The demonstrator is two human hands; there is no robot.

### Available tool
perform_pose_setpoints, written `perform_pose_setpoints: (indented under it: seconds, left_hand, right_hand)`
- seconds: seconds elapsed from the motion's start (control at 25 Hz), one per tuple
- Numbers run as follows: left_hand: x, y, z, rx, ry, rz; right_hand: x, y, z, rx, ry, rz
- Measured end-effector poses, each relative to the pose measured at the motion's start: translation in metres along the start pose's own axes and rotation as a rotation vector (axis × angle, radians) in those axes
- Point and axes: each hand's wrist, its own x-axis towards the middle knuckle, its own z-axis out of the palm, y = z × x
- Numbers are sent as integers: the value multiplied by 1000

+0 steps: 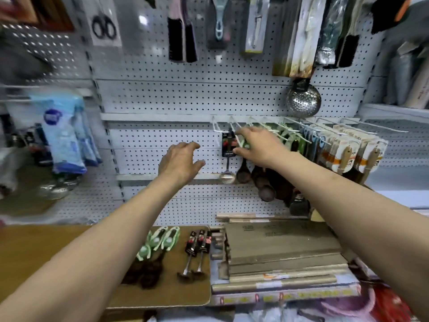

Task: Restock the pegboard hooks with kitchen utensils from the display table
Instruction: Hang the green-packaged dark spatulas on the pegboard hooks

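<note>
Well left of your grip you have blue packets (63,135) hanging; high above it, black brushes (182,40) and packaged scissors (104,26); down by your right forearm, flat grey boxes (281,247) lie stacked.

- The pegboard (162,101) is pale grey-white, patterned all over with a regular grid of small dark holes.
- Hanging on it, a steel ladle (228,169) has a black card with a red mark.
- Right of the ladle hang dark brown wooden spoons (243,173) with green cards.
- High on the pegboard, a silver skimmer (303,101) is dotted with tiny perforations.
- Below the pegboard, a brown mat (171,287) carries green-and-white carded spoons (160,240) and black-carded ladles (197,249).
</note>
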Motion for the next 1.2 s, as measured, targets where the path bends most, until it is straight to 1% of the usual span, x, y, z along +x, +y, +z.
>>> perform_pose_setpoints:
  seconds: [0.12, 0.24, 0.4, 0.52, 0.6, 0.68, 0.84, 0.96, 1.04, 1.12, 1.2]
  left_hand:
    - [-18, -57, -44, 32, 36, 44]
    - [-32, -107, -74, 57, 42, 60]
    - [-38, -159, -85, 56, 25, 76]
    - [-35, -198, -74, 17, 28, 53]
    - [-34, -218, -58, -33, 1, 14]
    - [-33, -240, -38, -68, -61, -25]
    - [-26, -285, 6, -38, -143, -119]
    - [-21, -316, 49, -40, -227, -192]
    - [-17, -337, 88, -54, -292, -260]
    - [-14, -355, 131, -73, -372, -330]
    - [-12, -371, 179, -151, -447, -405]
  right_hand:
    - [2, -69, 0, 38, 39, -8]
    - [5, -128, 13, 75, 56, 0]
    - [14, -185, 31, 101, -2, 8]
    - [25, -212, 52, 101, -44, 5]
    - [34, -223, 70, 122, -73, 11]
    - [45, -230, 94, 140, -111, 20]
    - [76, -232, 159, 155, -215, 43]
    - [96, -230, 223, 195, -330, 68]
    - [109, -226, 277, 259, -435, 81]
    - [117, -220, 332, 317, -549, 128]
    - [119, -212, 389, 358, -650, 202]
